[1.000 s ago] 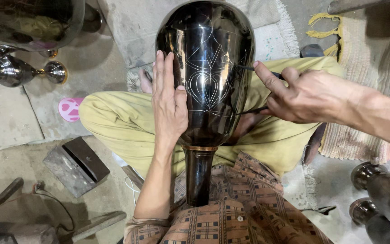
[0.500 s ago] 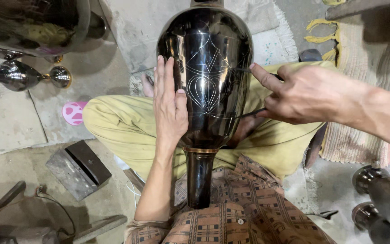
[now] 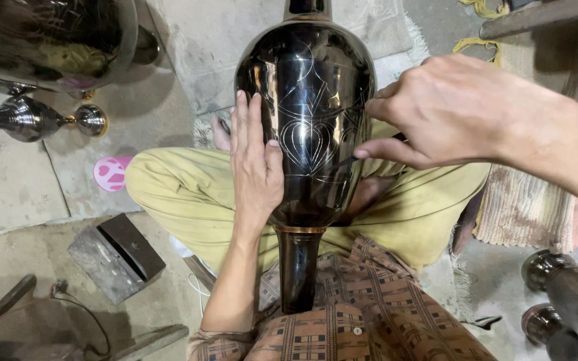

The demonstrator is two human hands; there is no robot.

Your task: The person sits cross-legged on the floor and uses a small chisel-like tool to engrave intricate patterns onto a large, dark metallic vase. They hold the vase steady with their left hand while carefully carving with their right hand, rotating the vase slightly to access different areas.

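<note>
Concrete floor, mid-engraving: my left hand (image 3: 257, 167) steadies the black vase (image 3: 306, 127), right hand (image 3: 446, 110) pinches a thin graver (image 3: 346, 162); next stroke probably needs steady pressure.

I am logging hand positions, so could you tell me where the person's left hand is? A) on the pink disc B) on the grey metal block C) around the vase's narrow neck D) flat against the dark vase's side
D: the left hand lies flat, fingers extended, against the side of the dark engraved vase.

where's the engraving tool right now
In the head view the thin engraving tool is pinched in the right hand, its tip on the dark vase beside the heart motif, opposite the left hand.
</note>
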